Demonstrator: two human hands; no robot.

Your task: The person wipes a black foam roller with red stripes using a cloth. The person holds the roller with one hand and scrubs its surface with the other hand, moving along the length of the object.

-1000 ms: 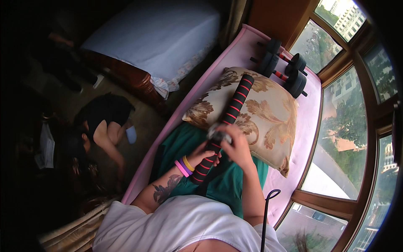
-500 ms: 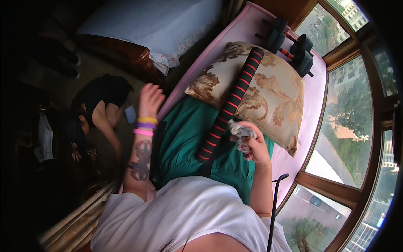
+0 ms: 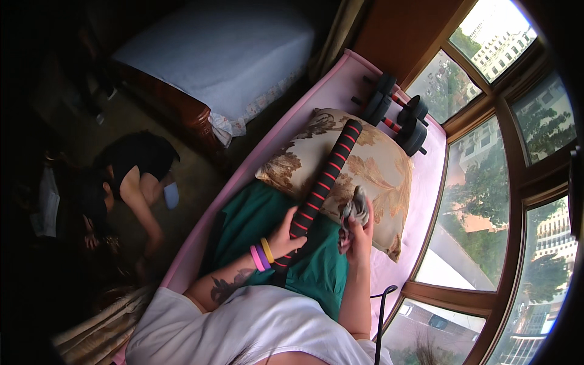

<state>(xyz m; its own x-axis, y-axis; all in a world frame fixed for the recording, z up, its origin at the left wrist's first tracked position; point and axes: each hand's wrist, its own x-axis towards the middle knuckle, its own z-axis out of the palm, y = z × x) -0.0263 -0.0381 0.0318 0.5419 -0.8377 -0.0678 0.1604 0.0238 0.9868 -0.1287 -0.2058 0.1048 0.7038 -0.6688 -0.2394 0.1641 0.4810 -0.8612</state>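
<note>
My left hand (image 3: 285, 238), with yellow, purple and pink bands at its wrist, is closed round the near part of a black foam-covered bar (image 3: 326, 177) ringed with thin red stripes. The bar slants away from me, its far end over a cream pillow (image 3: 371, 176) with brown leaf patterns. To the right of the bar, my right hand (image 3: 361, 236) is closed on a crumpled grey cloth (image 3: 355, 212), held apart from the bar. Green fabric (image 3: 246, 213) spreads beneath the bar and my left hand.
Dumbbells (image 3: 398, 115) with black plates lie at the far end of the pink padded surface (image 3: 307, 103). Wood-framed windows (image 3: 474, 201) line the right side. A thin black hooked rod (image 3: 382, 316) rises near my right arm. At left, a person in black (image 3: 137, 161) bends low near a blue-covered bed (image 3: 225, 48).
My left hand has come from the left, where it was open in the air, and taken hold of the bar. My right hand keeps the cloth. The view has shifted.
</note>
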